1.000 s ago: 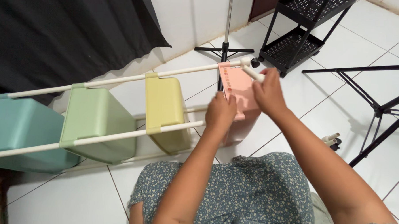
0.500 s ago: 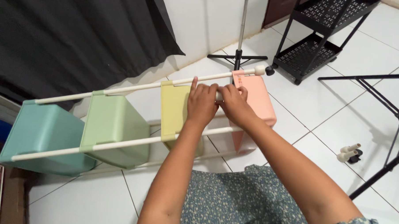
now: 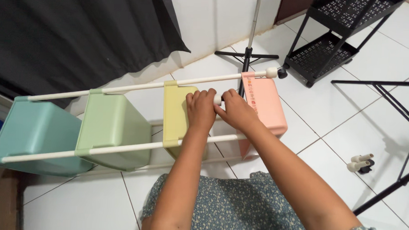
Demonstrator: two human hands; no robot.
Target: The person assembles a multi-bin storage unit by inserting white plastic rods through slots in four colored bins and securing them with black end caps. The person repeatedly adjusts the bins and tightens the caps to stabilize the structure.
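Both hands closed on short white plastic tube point(image 3: 217, 99): left hand point(image 3: 200, 111), right hand point(image 3: 235, 112). Tube located between yellow plastic bin point(image 3: 177, 114) and pink plastic bin point(image 3: 267, 103) of sideways-laid rack. Step judged: fitting tube. Next: align squarely, press home.

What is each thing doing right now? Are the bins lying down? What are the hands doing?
Bin rack: lying on its side on the floor.
Pink bin: tipped sideways at the rack's end.
Left hand: closed on a white piece.
Right hand: closed on the same piece.
Black cart: standing upright.
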